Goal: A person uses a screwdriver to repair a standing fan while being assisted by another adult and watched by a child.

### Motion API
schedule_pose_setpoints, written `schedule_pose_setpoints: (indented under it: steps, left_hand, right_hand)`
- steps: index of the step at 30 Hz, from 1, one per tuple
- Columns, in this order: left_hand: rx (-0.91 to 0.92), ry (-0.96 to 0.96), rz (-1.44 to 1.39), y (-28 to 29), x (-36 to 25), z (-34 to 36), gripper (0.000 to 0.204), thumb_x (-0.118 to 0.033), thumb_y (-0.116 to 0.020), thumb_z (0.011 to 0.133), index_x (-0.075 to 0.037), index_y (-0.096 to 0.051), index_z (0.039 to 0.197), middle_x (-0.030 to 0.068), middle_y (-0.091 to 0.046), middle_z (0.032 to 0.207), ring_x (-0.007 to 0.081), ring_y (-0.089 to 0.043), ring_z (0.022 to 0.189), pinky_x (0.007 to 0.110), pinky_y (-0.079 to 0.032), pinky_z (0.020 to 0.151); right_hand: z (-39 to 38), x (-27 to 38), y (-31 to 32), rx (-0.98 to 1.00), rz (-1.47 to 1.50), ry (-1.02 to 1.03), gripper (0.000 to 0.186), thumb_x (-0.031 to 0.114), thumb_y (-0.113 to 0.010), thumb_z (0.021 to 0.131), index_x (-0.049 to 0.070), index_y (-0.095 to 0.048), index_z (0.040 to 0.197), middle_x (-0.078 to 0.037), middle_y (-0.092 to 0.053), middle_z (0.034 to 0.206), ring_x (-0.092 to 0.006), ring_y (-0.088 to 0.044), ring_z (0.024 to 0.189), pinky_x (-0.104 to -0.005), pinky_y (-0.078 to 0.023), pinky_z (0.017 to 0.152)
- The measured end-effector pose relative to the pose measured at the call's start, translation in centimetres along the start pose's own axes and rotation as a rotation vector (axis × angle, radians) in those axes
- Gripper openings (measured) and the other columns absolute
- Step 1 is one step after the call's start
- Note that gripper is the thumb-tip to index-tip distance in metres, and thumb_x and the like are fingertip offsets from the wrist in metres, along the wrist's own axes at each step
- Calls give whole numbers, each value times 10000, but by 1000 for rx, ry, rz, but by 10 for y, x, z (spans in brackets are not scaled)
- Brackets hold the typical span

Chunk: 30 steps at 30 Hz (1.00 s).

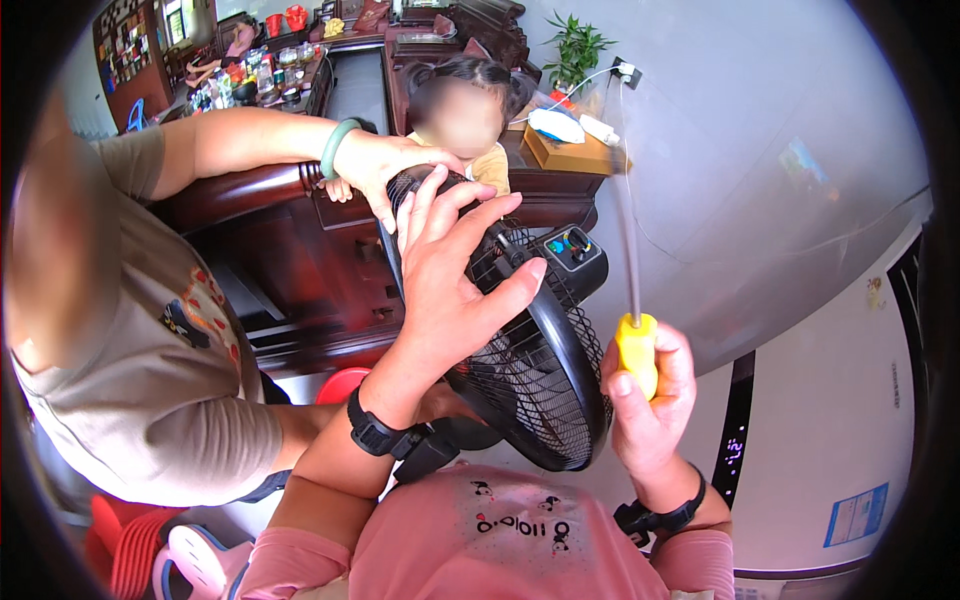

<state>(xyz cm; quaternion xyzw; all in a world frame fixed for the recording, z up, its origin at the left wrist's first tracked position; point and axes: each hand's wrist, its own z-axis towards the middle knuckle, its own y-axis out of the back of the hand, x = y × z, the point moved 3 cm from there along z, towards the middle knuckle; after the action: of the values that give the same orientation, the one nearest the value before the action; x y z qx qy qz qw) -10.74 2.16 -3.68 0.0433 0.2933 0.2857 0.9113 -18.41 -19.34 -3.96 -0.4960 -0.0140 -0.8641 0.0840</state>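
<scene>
A black electric fan (540,370) with a wire grille stands tilted in front of me, its control panel with a dial (572,245) on the far side. Spread across the fan's upper rim is my left hand (445,265), fingers apart and stretched out. To the right of the fan, my right hand (650,390) is closed around the yellow handle of a screwdriver (636,350), whose long shaft points up. Another person's hand (385,165), with a green bangle on the wrist, also rests on the top of the fan, beside my left fingertips.
A person in a beige shirt (190,400) leans in from the left. Behind the fan, a child (490,165) is by a dark wooden cabinet (330,260). A cardboard box (570,155) sits on it. A white appliance (830,430) stands at right, red stools (140,550) at lower left.
</scene>
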Motion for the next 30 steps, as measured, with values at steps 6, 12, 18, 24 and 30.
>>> schedule_pose_setpoints:
  steps: [6, 12, 18, 24, 30]
  left_hand:
    - [-15, -12, 14, 2, 7, 1, 519, -216, -834, 672, -96, -719, 1164, 105, -602, 1227, 417, -421, 1339, 515, -310, 1111]
    - [-42, -33, 18, -4, 14, 3, 646, -229, -837, 665, -75, -626, 1256, 126, -610, 1219, 420, -415, 1341, 517, -294, 1116]
    - [-68, 48, -124, 1, 27, 7, 634, -231, -843, 669, -59, -518, 1186, 120, -611, 1231, 422, -393, 1367, 536, -258, 1130]
    - [-32, 57, -71, 4, 27, 12, 570, -206, -833, 683, -72, -482, 1111, 117, -615, 1247, 433, -389, 1386, 572, -223, 1142]
    - [-31, 75, -41, 6, 30, 28, 578, -190, -840, 671, -73, -475, 1103, 115, -618, 1245, 444, -402, 1382, 587, -211, 1144]
  right_hand:
    - [19, 30, 4, 9, -194, -49, 408, -66, -773, 806, -8, -577, 1159, -66, -659, 1087, -131, -619, 1021, -288, -488, 930]
    - [58, 18, -10, 155, -245, -161, 309, 10, -742, 868, 17, -589, 1136, -5, -601, 1030, -73, -541, 944, -227, -446, 846]
    - [67, 21, -1, 111, -111, -140, 398, 8, -695, 892, 28, -535, 1256, 14, -576, 1020, -58, -515, 922, -221, -427, 828]
    - [48, -15, -17, 91, -111, -80, 447, 11, -820, 802, 39, -536, 1147, -20, -591, 1002, -92, -537, 888, -251, -454, 803]
    - [74, -15, -15, 397, -194, 289, 396, 19, -875, 714, 46, -598, 997, -96, -620, 881, -209, -588, 750, -326, -468, 666]
